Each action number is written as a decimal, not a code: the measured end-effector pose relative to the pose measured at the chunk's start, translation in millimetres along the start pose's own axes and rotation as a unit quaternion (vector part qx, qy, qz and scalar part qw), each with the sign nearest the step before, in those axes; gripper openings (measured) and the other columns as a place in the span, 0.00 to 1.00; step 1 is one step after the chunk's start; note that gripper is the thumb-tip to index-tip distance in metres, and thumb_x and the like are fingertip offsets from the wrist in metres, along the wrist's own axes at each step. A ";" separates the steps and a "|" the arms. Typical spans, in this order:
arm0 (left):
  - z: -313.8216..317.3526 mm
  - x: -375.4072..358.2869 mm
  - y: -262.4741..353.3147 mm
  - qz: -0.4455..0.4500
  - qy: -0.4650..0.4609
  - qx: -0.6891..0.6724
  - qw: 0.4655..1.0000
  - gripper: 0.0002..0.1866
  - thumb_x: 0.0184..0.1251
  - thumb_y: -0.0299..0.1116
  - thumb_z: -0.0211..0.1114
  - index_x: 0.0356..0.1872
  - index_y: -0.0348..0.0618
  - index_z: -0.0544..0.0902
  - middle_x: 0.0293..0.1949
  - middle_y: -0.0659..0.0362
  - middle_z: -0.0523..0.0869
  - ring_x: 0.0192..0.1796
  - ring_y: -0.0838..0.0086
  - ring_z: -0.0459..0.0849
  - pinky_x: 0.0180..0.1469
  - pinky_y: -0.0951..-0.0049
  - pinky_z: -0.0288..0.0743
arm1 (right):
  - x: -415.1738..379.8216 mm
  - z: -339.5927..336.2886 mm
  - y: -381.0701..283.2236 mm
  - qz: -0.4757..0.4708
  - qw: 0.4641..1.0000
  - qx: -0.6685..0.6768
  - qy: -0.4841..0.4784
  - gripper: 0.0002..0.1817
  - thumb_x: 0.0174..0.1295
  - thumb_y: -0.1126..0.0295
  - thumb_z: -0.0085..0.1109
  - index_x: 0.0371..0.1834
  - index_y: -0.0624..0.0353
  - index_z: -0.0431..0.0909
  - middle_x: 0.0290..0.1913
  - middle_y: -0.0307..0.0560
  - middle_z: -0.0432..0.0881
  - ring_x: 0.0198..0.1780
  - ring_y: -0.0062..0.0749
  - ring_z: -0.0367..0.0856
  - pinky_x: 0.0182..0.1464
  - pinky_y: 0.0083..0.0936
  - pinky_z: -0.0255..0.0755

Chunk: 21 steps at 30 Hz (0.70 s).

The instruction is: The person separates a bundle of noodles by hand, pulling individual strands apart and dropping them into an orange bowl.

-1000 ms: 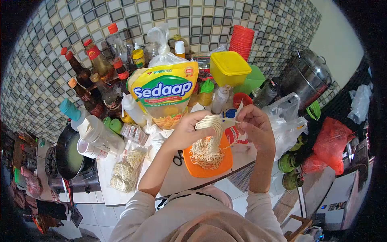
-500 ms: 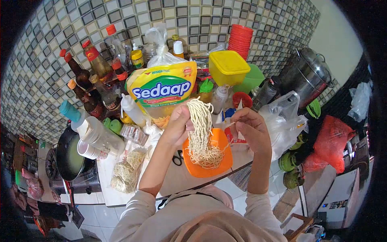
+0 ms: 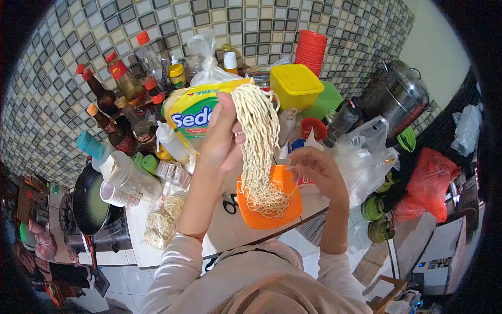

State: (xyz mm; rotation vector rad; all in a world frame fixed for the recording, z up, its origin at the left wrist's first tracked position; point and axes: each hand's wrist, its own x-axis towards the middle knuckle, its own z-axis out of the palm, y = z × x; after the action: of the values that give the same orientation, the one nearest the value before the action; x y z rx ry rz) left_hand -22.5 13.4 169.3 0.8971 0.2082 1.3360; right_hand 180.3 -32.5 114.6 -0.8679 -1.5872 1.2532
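My left hand [image 3: 222, 138] is closed around a bundle of pale curly noodles [image 3: 259, 125], lifted in front of the yellow Sedaap pouch [image 3: 191, 118]. The strands hang down into an orange square bowl [image 3: 266, 222], where more noodles lie heaped. To the right of the bundle is my right hand [image 3: 320, 170], its fingers curled and fingertips close together near the bowl's far edge. Anything between those fingertips is too small to make out. Black-handled scissors [image 3: 229, 203] lie left of the bowl.
Clear-bagged noodle cakes [image 3: 162, 222] lie at the counter's left front. Further left, a wok [image 3: 91, 201] with liquid sits on the stove. Sauce bottles [image 3: 128, 78], a yellow tub [image 3: 296, 86] and stacked red cups [image 3: 311, 55] line the wall. A plastic bag [image 3: 366, 157] stands right.
My left hand has risen, pulling the noodle bundle higher and longer out of the orange bowl. My right hand has shifted slightly down and left.
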 end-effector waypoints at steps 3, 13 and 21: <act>2.6 2.7 2.7 -0.004 -0.014 0.011 1.000 0.28 0.58 0.56 0.48 0.42 0.37 0.71 0.24 0.68 0.74 0.16 0.94 0.60 0.14 0.94 0.53 | -0.9 7.8 -3.8 0.016 0.998 -0.053 -0.009 0.10 0.54 0.74 0.53 0.40 0.63 0.72 0.31 0.40 0.76 0.29 0.20 0.75 0.33 0.15 0.69; -9.8 16.5 2.9 -0.049 -0.141 -0.109 0.983 0.31 0.56 0.62 0.43 0.41 0.41 0.75 0.35 0.56 0.81 0.36 0.70 0.80 0.40 0.68 0.76 | -11.0 44.6 74.5 -0.045 0.958 -0.279 -0.055 0.22 0.51 0.62 0.54 0.48 0.61 0.68 0.43 0.50 0.74 0.41 0.37 0.73 0.43 0.29 0.67; 16.3 30.5 39.6 -0.010 -0.163 -0.118 0.980 0.27 0.57 0.58 0.47 0.39 0.43 0.76 0.33 0.60 0.80 0.35 0.71 0.80 0.39 0.69 0.75 | -12.8 37.3 109.2 0.107 0.932 -0.312 -0.149 0.14 0.56 0.65 0.47 0.34 0.67 0.70 0.30 0.60 0.75 0.34 0.48 0.74 0.38 0.36 0.65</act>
State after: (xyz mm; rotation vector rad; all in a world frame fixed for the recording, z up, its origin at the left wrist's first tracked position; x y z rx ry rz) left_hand -34.0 32.2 217.1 0.8939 -0.1919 1.1478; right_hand 148.6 -30.7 2.9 -1.3180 -2.2471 1.0649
